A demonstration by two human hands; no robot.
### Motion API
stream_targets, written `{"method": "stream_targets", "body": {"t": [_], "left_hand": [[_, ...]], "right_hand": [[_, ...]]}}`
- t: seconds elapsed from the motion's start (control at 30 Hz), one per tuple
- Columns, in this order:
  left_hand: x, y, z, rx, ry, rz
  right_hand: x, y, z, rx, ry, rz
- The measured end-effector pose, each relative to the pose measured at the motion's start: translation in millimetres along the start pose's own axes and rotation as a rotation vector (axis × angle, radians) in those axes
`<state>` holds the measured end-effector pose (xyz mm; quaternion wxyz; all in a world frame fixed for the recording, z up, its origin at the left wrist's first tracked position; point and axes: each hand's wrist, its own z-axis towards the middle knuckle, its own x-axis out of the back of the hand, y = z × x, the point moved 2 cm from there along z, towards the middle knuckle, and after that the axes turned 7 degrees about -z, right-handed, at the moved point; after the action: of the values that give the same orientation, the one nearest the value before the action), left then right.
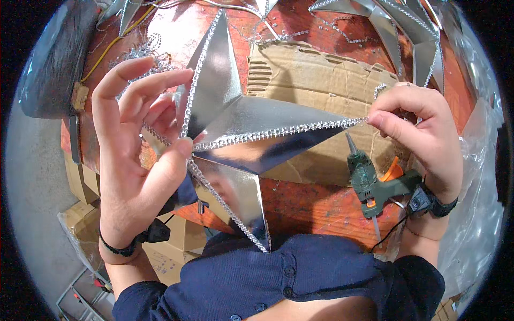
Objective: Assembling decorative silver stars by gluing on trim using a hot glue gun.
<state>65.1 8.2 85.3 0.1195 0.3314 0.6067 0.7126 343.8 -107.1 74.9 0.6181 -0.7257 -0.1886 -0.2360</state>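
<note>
A shiny silver folded star [214, 91] is tilted in front of me, over the table and cardboard. Rows of rhinestone chain [278, 131] run along its ridges. My left hand [136, 144] holds the star at its middle, the thumb pressed where the rows meet and the other fingers raised beside the upper point, some partly behind it. At the tip of the right-hand point, my right hand [420, 120] pinches the chain's end between thumb and index finger. Below that hand lies a dark green glue gun [369, 184] with an orange trigger, its nozzle pointing up toward the star.
A worn cardboard sheet [310, 75] lies on the reddish table [300, 208]. Loose chain [150, 53] is heaped at the far left, near a yellow cord [115, 43]. More silver stars [412, 37] stand at the back right. Clear plastic sheeting [476, 187] hangs along the right side.
</note>
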Motion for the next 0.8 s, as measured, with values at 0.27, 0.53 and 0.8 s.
{"method": "stream_targets", "body": {"t": [0.27, 0.53, 0.8], "left_hand": [[0.9, -4.0, 0.8, -0.019, 0.001, -0.012], [0.2, -1.0, -0.3, 0.004, 0.014, -0.039], [1.3, -1.6, -1.5, -0.026, 0.007, -0.008]], "right_hand": [[-1.0, -0.7, 0.1, -0.041, -0.021, 0.009], [1.3, 0.5, 0.9, -0.062, -0.060, 0.012], [-8.1, 6.9, 5.7, 0.107, -0.116, -0.126]]}}
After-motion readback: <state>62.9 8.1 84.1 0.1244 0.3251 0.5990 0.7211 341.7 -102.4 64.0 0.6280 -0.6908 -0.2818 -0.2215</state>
